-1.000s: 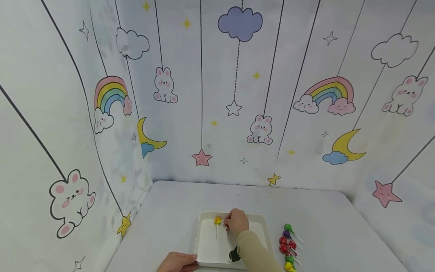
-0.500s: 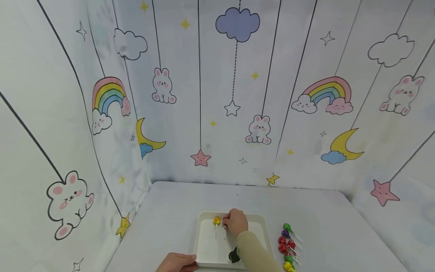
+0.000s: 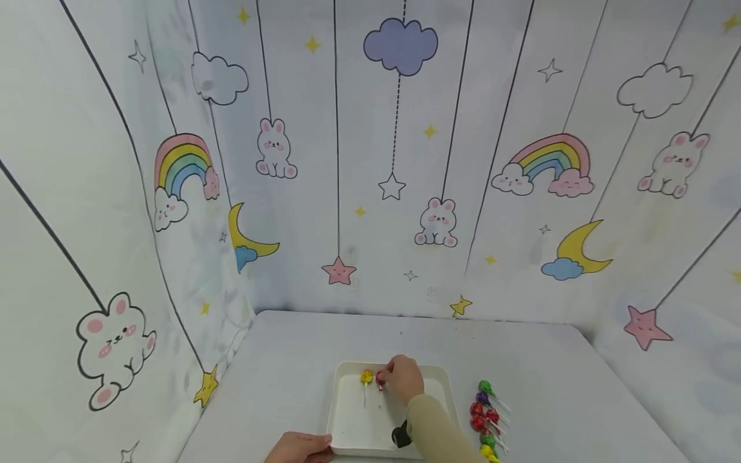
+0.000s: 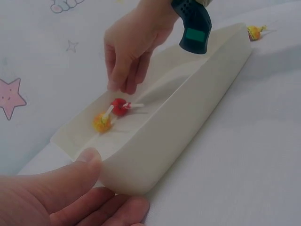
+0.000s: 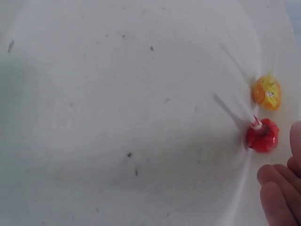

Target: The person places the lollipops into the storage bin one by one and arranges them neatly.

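A white tray [image 3: 354, 437] lies on the table. My left hand [image 3: 298, 446] holds its near left corner, thumb at the rim and fingers underneath, as the left wrist view shows. Inside the tray, by the far wall, a yellow lollipop [image 3: 366, 377] and a red lollipop [image 5: 263, 135] lie side by side with sticks pointing nearward. My right hand [image 3: 405, 378] hovers just beside the red lollipop. In the right wrist view its fingers [image 5: 277, 202] are apart from the candy and hold nothing.
Right of the tray, several lollipops lie in a column on the table [image 3: 544, 386]: green [image 3: 485, 386], purple [image 3: 482, 398], red [image 3: 477, 422] and yellow [image 3: 489, 453]. A dark wrist device [image 4: 195, 33] sits on the right wrist. Printed cloth walls stand behind.
My right hand has set the red lollipop down beside the yellow one and let go, its fingers drawing slightly away to the right. The left hand stays at the tray corner.
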Motion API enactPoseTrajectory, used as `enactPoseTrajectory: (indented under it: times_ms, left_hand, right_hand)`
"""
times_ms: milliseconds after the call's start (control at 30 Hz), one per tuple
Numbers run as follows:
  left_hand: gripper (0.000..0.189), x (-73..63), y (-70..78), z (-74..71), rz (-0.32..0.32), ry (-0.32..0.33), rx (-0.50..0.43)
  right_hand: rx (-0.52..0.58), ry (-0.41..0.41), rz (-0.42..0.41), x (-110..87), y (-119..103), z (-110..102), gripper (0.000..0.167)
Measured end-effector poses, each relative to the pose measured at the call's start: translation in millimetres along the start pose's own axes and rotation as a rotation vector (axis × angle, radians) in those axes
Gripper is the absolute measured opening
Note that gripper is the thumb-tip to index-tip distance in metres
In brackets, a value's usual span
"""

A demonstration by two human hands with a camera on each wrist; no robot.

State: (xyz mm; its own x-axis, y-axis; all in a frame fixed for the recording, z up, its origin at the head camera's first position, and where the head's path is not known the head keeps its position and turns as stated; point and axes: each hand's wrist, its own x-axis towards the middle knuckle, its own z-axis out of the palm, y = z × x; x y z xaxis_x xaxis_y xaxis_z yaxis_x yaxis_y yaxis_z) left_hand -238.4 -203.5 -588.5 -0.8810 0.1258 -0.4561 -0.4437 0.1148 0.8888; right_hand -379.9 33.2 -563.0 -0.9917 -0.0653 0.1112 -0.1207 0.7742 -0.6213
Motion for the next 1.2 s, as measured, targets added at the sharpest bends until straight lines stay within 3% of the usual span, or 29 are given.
enactPoseTrajectory:
  times_ms: [167,333,533,733,933,1200]
  left_hand:
    - [0.039,-2.8,2.3,-2.0,0.014,0.005,0.019]
    - [0.040,-2.9,-0.4,-6.4,0.020,-0.013,0.006]
    - [0.041,-3.1,-2.8,-8.7,0.018,-0.021,0.011]
    - [0.041,-3.6,-3.3,-8.9,0.008,-0.025,0.002]
    - [0.043,-0.7,-6.5,-8.1,0.011,-0.033,-0.011]
    - [0.047,6.6,-11.0,-4.0,0.005,-0.047,-0.026]
  right_hand:
    - [0.031,-0.069,-0.062,1.4,4.4,-25.8,0.015]
    - [0.067,-0.103,-0.145,4.1,23.6,-64.4,0.020]
    - [0.064,-0.035,-0.150,8.4,69.7,-118.1,0.021]
    - [-0.030,-0.013,-0.109,7.7,120.1,-156.5,0.023]
    - [-0.045,0.002,-0.037,3.0,160.6,-164.4,0.026]
    - [-0.090,-0.082,0.079,-5.2,189.8,-148.6,0.023]
